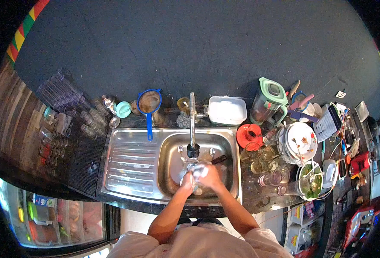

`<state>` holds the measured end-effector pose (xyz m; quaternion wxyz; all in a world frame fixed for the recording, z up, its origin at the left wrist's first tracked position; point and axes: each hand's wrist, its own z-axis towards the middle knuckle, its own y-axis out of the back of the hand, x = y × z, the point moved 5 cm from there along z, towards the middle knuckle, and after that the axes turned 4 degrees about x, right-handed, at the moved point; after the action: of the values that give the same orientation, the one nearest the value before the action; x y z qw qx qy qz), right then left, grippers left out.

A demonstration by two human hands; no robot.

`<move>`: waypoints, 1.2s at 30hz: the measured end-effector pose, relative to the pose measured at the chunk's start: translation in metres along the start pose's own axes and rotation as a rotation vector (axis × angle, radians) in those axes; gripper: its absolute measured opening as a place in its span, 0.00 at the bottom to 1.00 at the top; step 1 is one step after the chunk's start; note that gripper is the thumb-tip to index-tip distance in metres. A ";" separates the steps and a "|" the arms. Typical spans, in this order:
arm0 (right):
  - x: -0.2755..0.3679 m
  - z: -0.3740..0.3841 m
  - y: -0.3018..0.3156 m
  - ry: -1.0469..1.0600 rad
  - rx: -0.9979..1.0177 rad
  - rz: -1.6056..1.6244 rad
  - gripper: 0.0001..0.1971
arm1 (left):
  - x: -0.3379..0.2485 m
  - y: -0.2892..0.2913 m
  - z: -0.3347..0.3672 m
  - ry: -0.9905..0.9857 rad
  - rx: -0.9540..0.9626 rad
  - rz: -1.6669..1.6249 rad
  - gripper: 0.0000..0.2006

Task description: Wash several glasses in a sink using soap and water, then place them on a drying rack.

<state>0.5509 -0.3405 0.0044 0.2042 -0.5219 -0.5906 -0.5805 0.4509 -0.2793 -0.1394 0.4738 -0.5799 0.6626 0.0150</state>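
Observation:
Both my hands are together over the steel sink basin (166, 148), just under the black-tipped faucet (192, 150). My left hand (188, 182) is closed around a shiny, clear drinking glass (193, 169), mostly covered by fingers. My right hand (210, 177) is closed over the same glass, smeared by motion, with a white patch at its fingers that I cannot make out. In the basin, behind the hands, lie a spoon (212, 151) and a dark-handled utensil (219, 159).
The ribbed drainboard (129, 161) is left of the basin. Behind it rests a blue strainer (150, 109). A white tub (227, 110) and a green-lidded pitcher (269, 101) stand at the back. Stacked dirty plates (301, 138) and glasses (263, 161) crowd the right counter; clean-looking glasses (91, 122) stand left.

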 end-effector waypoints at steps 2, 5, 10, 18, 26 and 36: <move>0.042 -0.026 -0.003 0.654 -0.169 -0.420 0.13 | -0.029 -0.036 -0.033 0.150 0.122 -0.174 0.26; -0.003 -0.008 -0.001 0.380 -0.289 0.119 0.10 | -0.032 -0.030 -0.038 0.081 0.137 -0.123 0.20; -0.059 -0.005 -0.030 -0.173 -0.838 1.023 0.11 | -0.032 -0.035 -0.025 -0.189 -0.229 -0.054 0.10; 0.009 -0.045 -0.027 0.407 -0.763 0.339 0.17 | -0.025 -0.039 -0.008 0.164 0.344 -0.302 0.17; -0.032 0.006 0.000 0.171 -0.352 0.841 0.16 | -0.029 -0.021 -0.014 0.552 0.544 0.209 0.15; -0.052 0.008 -0.054 0.044 -0.504 0.873 0.15 | -0.044 -0.012 -0.014 0.133 0.118 -0.675 0.22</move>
<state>0.5266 -0.3415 -0.0668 0.3081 -0.7410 -0.1545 -0.5763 0.4463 -0.2578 -0.0975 0.4404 -0.7376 0.4626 -0.2191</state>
